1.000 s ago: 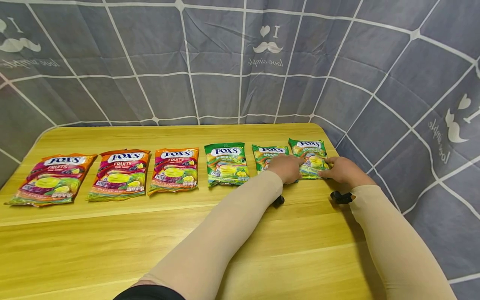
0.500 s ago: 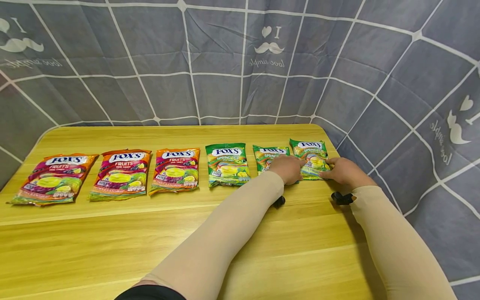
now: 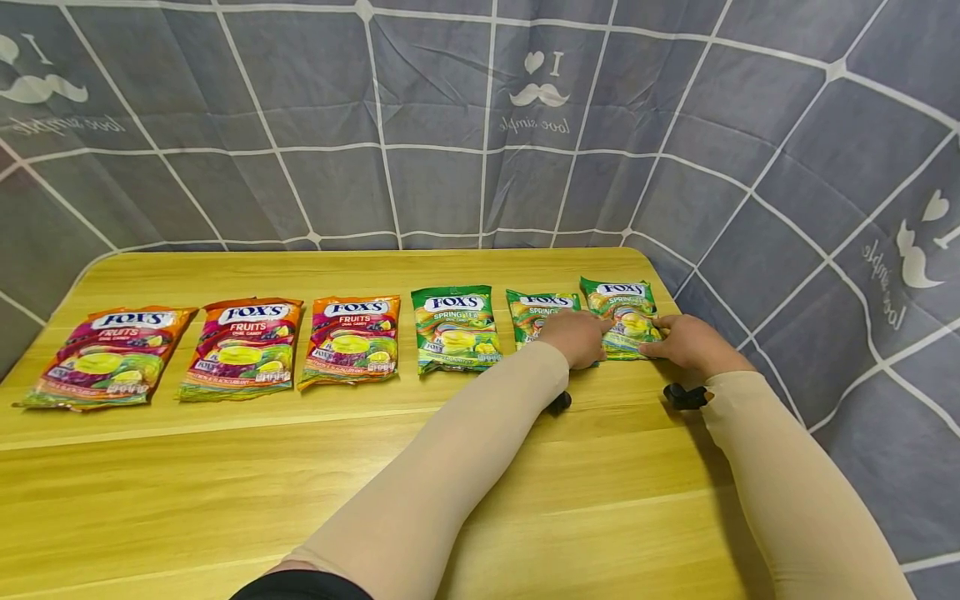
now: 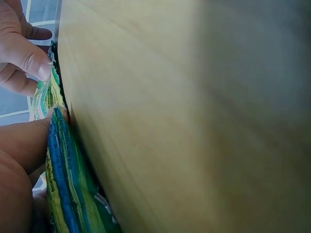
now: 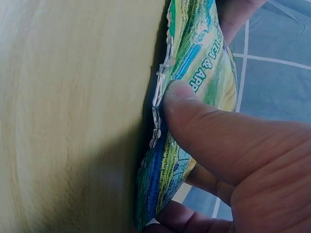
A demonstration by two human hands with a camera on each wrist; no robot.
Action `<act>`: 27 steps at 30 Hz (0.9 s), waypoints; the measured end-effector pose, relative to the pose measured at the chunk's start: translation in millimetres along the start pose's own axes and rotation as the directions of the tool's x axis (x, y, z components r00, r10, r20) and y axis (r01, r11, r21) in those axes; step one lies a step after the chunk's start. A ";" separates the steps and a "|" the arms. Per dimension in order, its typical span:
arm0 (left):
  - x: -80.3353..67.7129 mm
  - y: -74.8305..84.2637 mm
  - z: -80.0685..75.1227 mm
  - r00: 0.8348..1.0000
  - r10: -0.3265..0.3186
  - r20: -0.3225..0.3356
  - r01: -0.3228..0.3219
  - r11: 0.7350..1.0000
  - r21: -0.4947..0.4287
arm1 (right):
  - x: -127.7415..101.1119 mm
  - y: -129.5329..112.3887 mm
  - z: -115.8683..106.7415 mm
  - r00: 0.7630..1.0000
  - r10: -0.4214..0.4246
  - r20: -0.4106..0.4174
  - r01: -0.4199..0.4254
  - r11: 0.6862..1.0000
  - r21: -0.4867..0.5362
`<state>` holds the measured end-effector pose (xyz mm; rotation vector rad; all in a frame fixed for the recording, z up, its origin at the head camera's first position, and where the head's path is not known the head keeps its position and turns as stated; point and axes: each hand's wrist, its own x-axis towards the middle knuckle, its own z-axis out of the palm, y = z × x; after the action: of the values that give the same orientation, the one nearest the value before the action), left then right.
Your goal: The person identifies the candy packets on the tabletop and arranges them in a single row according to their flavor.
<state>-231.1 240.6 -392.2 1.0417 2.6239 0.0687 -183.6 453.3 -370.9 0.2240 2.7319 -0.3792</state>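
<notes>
At the far right end of the row, your left hand [image 3: 576,336] and right hand [image 3: 686,342] both hold the last green Fox's bag [image 3: 624,313], which lies flat near the right edge of the table [image 3: 375,483]. Your right thumb [image 5: 194,116] presses its near seam with fingers curled beneath, a clear pinch; your left thumb pinches its left edge. That hand also covers part of the neighbouring green bag [image 3: 534,312], so dragging could nudge it out of line. The slick wrapper might slip, or slide off the table edge. Your left fingers stay hidden beneath, the wrist views are blurred, and the small print is unreadable.
</notes>
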 end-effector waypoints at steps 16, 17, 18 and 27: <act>-2.0 1.5 -1.6 1.000 -0.008 0.014 0.008 0.999 0.035 | 0.9 -0.2 0.0 1.000 0.004 0.006 -0.004 1.000 -0.019; -2.2 1.7 -1.8 1.000 -0.009 0.015 0.009 0.999 0.039 | 1.1 -0.2 0.0 1.000 0.004 0.007 -0.004 1.000 -0.020; -2.3 1.7 -2.0 1.000 -0.009 0.018 0.009 0.999 0.040 | 1.0 -0.5 -0.1 1.000 0.006 0.009 -0.006 1.000 -0.019; -3.9 2.1 -4.4 0.999 -0.010 0.030 0.009 0.999 0.036 | 0.7 -0.7 -1.2 1.000 0.003 0.015 -0.003 1.000 -0.016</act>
<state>-228.5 239.8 -386.7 1.0336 2.6113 0.0041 -184.8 453.1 -369.9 0.2204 2.7187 -0.3566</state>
